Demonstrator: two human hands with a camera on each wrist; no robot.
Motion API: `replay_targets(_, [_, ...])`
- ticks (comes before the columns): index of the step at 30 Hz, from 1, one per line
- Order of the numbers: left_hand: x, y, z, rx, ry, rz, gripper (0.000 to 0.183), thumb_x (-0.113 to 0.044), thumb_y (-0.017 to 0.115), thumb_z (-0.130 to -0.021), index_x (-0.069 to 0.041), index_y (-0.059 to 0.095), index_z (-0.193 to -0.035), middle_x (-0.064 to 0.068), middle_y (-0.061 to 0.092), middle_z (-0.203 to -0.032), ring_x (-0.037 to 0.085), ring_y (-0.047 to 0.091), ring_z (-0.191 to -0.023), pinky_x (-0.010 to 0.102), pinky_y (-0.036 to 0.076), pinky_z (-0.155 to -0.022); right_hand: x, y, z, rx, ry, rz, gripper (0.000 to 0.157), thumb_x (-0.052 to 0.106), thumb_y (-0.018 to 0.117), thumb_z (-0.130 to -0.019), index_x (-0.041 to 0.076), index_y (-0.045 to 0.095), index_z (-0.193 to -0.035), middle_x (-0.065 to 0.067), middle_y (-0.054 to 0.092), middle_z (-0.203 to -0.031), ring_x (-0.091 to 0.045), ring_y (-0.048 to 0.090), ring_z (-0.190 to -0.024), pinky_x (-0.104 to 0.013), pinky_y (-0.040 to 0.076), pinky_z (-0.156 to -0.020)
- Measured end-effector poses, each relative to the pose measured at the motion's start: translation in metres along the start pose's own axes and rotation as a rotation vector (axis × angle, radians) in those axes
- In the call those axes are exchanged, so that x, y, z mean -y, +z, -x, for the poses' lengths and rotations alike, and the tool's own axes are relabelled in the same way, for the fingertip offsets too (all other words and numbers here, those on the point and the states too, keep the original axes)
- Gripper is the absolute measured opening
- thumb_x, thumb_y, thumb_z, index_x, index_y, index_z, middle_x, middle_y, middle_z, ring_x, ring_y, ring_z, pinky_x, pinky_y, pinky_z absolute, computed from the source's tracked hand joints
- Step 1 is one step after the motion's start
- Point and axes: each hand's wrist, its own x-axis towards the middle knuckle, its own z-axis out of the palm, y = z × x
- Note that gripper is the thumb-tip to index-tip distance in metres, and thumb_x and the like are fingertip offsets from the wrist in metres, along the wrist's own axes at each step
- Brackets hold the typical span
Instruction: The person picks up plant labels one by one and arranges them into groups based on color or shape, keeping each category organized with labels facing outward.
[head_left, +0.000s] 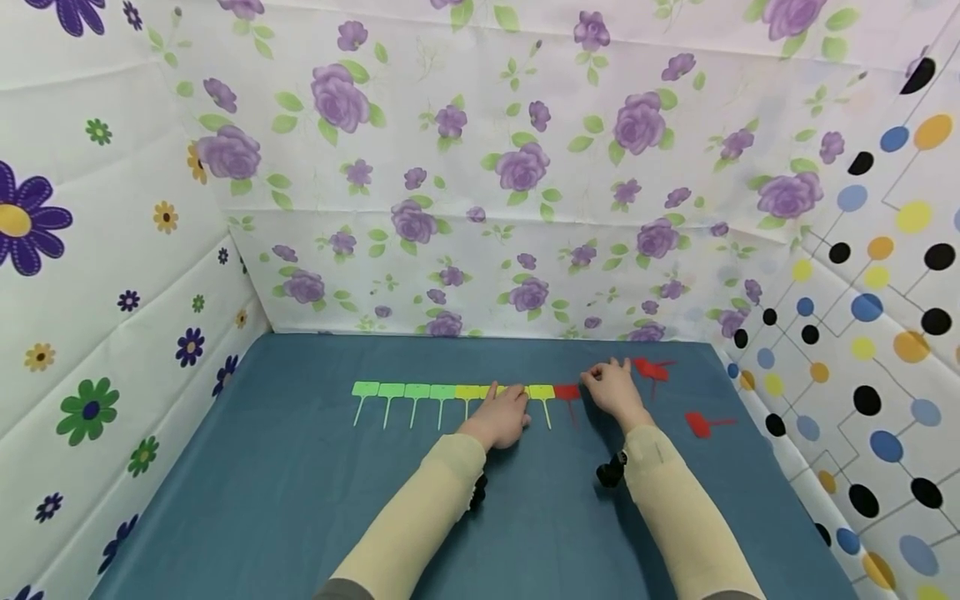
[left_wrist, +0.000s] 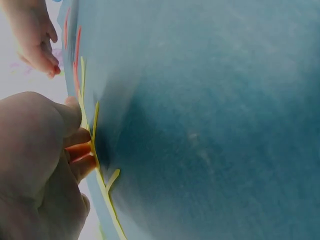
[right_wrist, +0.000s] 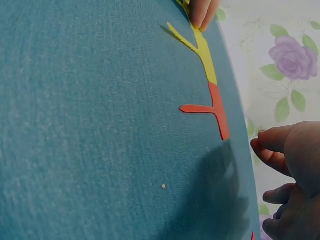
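Flat T-shaped plant labels lie edge to edge in a row on the blue cloth. From left to right come green labels (head_left: 391,390), yellow labels (head_left: 542,392) and one red label (head_left: 567,391), stems toward me. My left hand (head_left: 501,417) rests its fingertips on the yellow stretch, hiding part of it. In the left wrist view its fingers (left_wrist: 80,152) touch the labels' edge. My right hand (head_left: 611,390) hovers just right of the red label, thumb and forefinger close together, with nothing visible between them in the right wrist view.
Beyond the right hand lie overlapping loose red labels (head_left: 651,369); another red label (head_left: 699,424) lies nearer, at the right. Printed fabric walls (head_left: 480,208) enclose the blue cloth-covered table (head_left: 262,500) at the back and both sides.
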Motion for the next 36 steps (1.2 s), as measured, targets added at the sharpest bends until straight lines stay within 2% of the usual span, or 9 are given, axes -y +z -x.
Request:
replay_targets(6, [0.006,0.003,-0.006,0.007,0.004,0.080,0.048,-0.029,0.043,-0.118,-0.005,0.050,-0.160,0.013,0.036,-0.170,0.026,0.030,-0.159,0.052,0.008,-0.133,0.003,0.000,0.002,-0.014,0.003,-0.003,0.039,0.031,0.054,-0.114,0.000,0.072,-0.127,-0.039,0.018,-0.169,-0.057,-0.007,-0.158,-0.074,0.025,-0.122])
replay_targets(11, [0.009,0.002,-0.007,-0.045,0.004,0.128,0.046,-0.027,0.043,-0.118,-0.005,0.055,-0.157,0.013,0.043,-0.165,0.025,0.037,-0.155,0.053,0.010,-0.133,0.003,-0.001,0.002,-0.016,0.002,-0.011,0.039,0.031,0.054,-0.114,-0.001,0.072,-0.128,-0.038,0.019,-0.169,-0.056,-0.008,-0.158,-0.073,0.024,-0.122])
replay_targets(16, [0.010,0.002,-0.009,-0.053,-0.009,0.198,0.048,-0.028,0.041,-0.119,-0.004,0.050,-0.160,0.013,0.045,-0.163,0.025,0.039,-0.155,0.052,0.007,-0.133,0.001,-0.002,0.001,-0.014,0.000,-0.004,0.039,0.031,0.054,-0.114,-0.001,0.072,-0.126,-0.038,0.022,-0.168,-0.057,-0.008,-0.158,-0.074,0.025,-0.121])
replay_targets(21, [0.009,0.001,-0.010,-0.062,-0.014,0.243,0.049,-0.028,0.040,-0.119,-0.004,0.048,-0.161,0.013,0.047,-0.161,0.025,0.041,-0.153,0.052,0.006,-0.133,0.001,-0.004,0.001,-0.008,-0.008,0.003,0.040,0.031,0.054,-0.114,-0.001,0.073,-0.129,-0.039,0.019,-0.169,-0.058,-0.009,-0.158,-0.074,0.025,-0.121])
replay_targets(30, [0.004,-0.002,-0.011,-0.121,-0.018,0.212,0.049,-0.027,0.043,-0.119,-0.003,0.048,-0.161,0.012,0.046,-0.163,0.025,0.040,-0.154,0.054,0.010,-0.133,0.003,-0.009,0.006,-0.023,-0.012,0.004,0.038,0.030,0.054,-0.114,-0.001,0.073,-0.128,-0.039,0.019,-0.169,-0.057,-0.007,-0.158,-0.074,0.025,-0.121])
replay_targets(36, [-0.003,0.001,-0.010,-0.167,0.012,0.151,0.050,-0.029,0.046,-0.118,-0.005,0.048,-0.161,0.010,0.044,-0.166,0.026,0.036,-0.157,0.055,0.014,-0.132,0.000,-0.011,0.010,-0.023,-0.005,0.002,0.039,0.031,0.055,-0.114,0.000,0.073,-0.128,-0.038,0.016,-0.170,-0.057,-0.007,-0.158,-0.076,0.027,-0.119])
